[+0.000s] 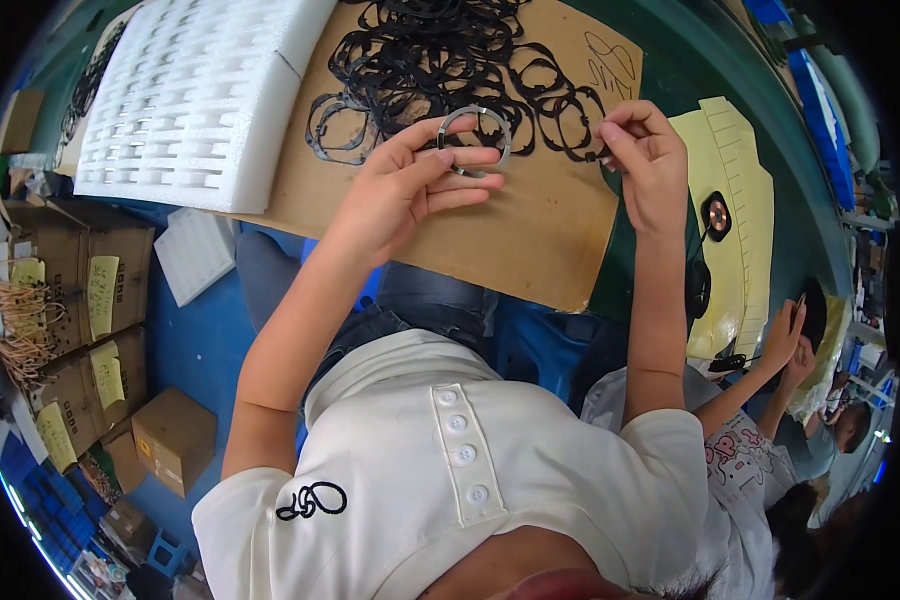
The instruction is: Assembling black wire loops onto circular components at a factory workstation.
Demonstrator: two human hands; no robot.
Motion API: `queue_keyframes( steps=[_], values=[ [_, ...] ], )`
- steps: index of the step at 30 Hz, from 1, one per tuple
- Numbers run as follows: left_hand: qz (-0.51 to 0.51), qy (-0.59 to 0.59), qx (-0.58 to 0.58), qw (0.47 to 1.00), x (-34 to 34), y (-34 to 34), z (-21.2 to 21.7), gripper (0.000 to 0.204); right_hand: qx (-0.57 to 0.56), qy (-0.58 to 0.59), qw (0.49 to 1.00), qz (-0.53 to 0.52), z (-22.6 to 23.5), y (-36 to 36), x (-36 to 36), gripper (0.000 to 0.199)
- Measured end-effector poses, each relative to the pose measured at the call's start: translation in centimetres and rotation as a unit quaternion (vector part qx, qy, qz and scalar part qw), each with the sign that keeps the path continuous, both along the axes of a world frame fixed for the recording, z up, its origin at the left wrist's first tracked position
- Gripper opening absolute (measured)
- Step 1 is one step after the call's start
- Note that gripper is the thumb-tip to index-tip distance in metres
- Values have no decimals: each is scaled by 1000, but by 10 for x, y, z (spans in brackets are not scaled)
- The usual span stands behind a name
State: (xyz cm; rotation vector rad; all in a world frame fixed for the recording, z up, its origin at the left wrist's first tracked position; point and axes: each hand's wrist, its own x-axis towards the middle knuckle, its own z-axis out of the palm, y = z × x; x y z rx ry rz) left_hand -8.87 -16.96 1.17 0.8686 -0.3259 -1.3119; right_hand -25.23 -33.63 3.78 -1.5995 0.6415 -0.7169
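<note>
My left hand is closed around the edge of a thin grey metal-looking ring, thumb and forefinger gripping its left side. The ring is raised above the brown board, in front of a pile of black ring-shaped frames. My right hand is at the board's right edge, thumb and forefinger pinched together. Between those fingertips is the rim of a black ring-shaped frame at the pile's right side. A shinier grey ring-shaped frame lies flat left of the pile.
The brown board lies on a green table. White foam trays are stacked at left. At right, a yellow sheet carries a round black part with a copper-coloured coil. A co-worker's hands work beyond it. Cartons stand on the floor.
</note>
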Motion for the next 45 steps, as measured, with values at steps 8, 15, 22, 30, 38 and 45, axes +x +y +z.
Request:
queue_keyframes(
  steps=[8,15,22,30,38,45],
  values=[
    [11,-32,-2,999,-17,-7,-1,42,-450,0,892,50,-8,43,18,22],
    [22,-15,0,1000,-29,-9,0,44,-579,-20,813,53,-28,53,25,26],
    [44,54,-28,997,-30,-7,3,42,-589,1,807,51,-27,57,26,25],
    [62,59,-37,996,-30,-8,-1,35,-569,-16,821,51,-26,55,25,24],
    [49,3,-17,999,-27,-7,7,31,-366,-5,929,-54,-13,37,21,22],
    [55,-14,-22,998,-29,-10,8,31,-1,12,1000,12,-12,34,16,17]
  ],
)
